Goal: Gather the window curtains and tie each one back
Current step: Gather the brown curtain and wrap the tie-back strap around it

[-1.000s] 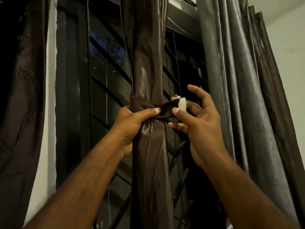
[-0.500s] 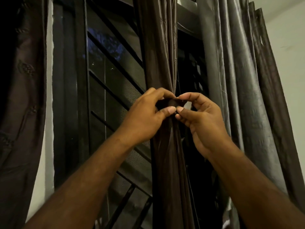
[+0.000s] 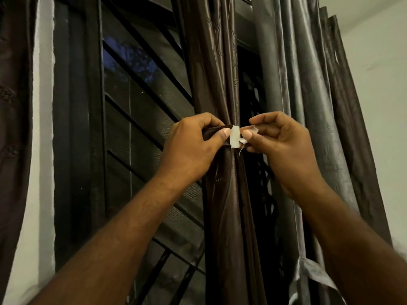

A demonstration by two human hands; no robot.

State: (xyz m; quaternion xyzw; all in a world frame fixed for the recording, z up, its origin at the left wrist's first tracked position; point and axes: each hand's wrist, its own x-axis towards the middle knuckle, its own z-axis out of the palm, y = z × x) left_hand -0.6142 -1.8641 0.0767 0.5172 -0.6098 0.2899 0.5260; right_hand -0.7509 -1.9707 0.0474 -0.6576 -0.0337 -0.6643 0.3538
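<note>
Before barred window [image 3: 141,89], gathered brown curtain [image 3: 222,205]

Brown embossed curtain [image 3: 222,205], white tab [image 3: 234,136], grey curtain [image 3: 308,89] w/ sheen.

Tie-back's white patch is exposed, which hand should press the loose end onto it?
Right. The right hand pinches the frayed loose end just beside the white patch. The left hand is pinning the tie-back around the gathered brown curtain.
</note>
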